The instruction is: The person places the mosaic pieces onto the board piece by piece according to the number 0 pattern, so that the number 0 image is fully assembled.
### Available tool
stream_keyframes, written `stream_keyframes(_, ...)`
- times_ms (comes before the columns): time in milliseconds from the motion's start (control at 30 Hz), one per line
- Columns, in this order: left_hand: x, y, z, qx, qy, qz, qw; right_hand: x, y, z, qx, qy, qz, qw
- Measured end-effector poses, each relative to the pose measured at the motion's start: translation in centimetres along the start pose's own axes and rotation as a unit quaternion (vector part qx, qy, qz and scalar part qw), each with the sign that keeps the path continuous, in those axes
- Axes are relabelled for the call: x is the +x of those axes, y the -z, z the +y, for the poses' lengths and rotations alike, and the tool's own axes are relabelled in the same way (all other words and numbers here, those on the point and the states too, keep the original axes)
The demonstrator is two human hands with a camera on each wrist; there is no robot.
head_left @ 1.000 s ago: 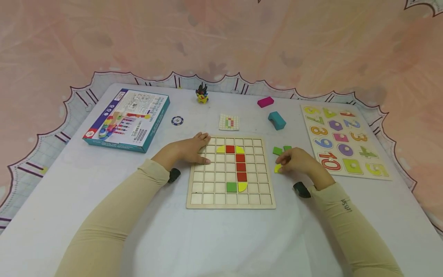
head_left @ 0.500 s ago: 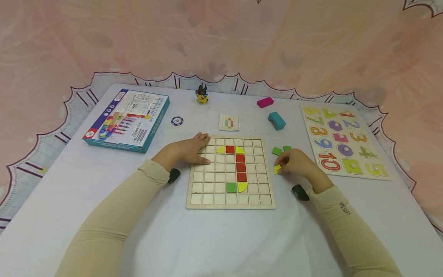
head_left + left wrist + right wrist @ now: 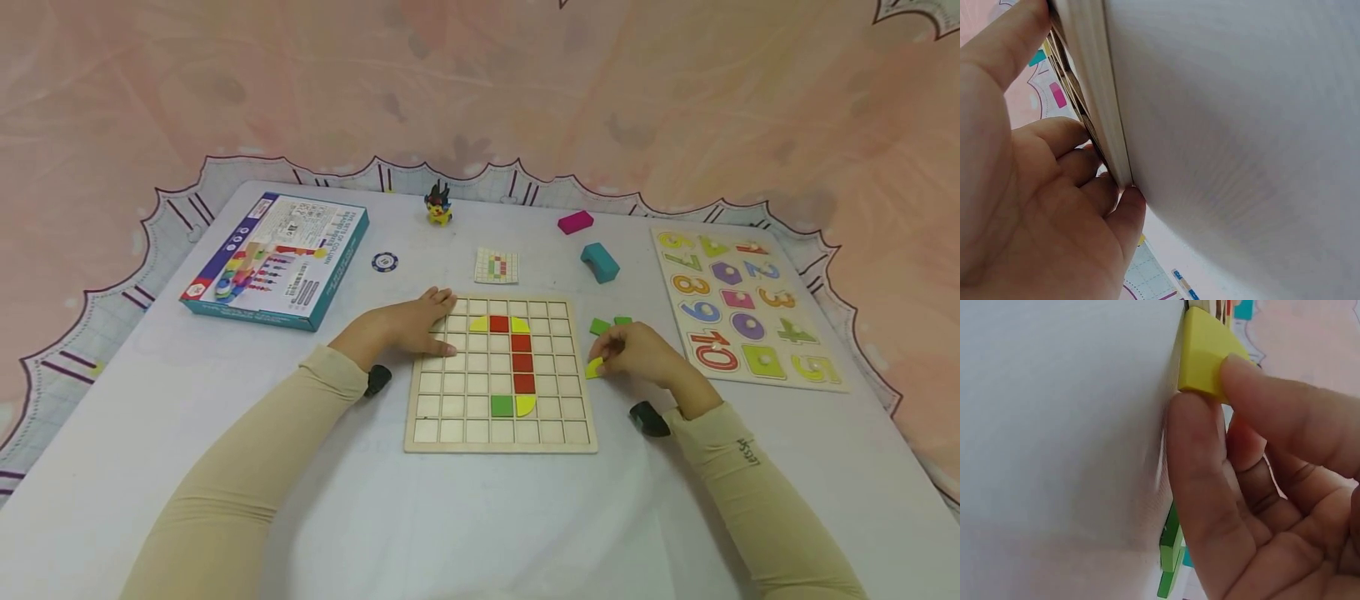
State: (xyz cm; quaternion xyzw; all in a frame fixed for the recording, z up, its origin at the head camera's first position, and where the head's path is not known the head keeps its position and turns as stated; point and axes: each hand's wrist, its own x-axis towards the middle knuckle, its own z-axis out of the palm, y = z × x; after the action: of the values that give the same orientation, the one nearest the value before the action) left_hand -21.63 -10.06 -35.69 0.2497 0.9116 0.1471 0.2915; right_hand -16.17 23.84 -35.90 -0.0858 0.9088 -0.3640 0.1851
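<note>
- Yellow piece (image 3: pixel 1204 351) is pinched by the right hand (image 3: pixel 637 354), beside the board (image 3: pixel 452 431).
- Its edge is touched by the left hand (image 3: pixel 408 326), thumb spread.
- Piece could be dropped if loosely pinched (only one end is held).

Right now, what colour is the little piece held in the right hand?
Yellow! The right wrist view shows that piece best, close up.

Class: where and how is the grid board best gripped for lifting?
Probably by the left rim and right rim of the board, left hand and right hand each from its own side. It lies flat and thin; tiles sit inside, clear of both rims. Set the held piece down first.
</note>
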Motion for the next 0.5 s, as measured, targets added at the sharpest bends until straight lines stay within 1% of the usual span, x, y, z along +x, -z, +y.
stream_keyframes(133, 0.1, -0.04, -0.02, 0.0, 0.002, 0.0, 1.0, -0.06, 0.01, 0.19, 0.028, 0.026, -0.004, 0.999)
stream_keyframes(333, 0.14, -0.02, -0.05, 0.001, 0.0, 0.0, 1.0, 0.1, -0.2, 0.05, 0.06, 0.037, -0.025, 0.997)
stream_keyframes(500, 0.06, 0.05, 0.04, 0.001, 0.0, -0.001, 1.0, 0.15, 0.15, -0.36, 0.049, 0.044, -0.024, 0.998)
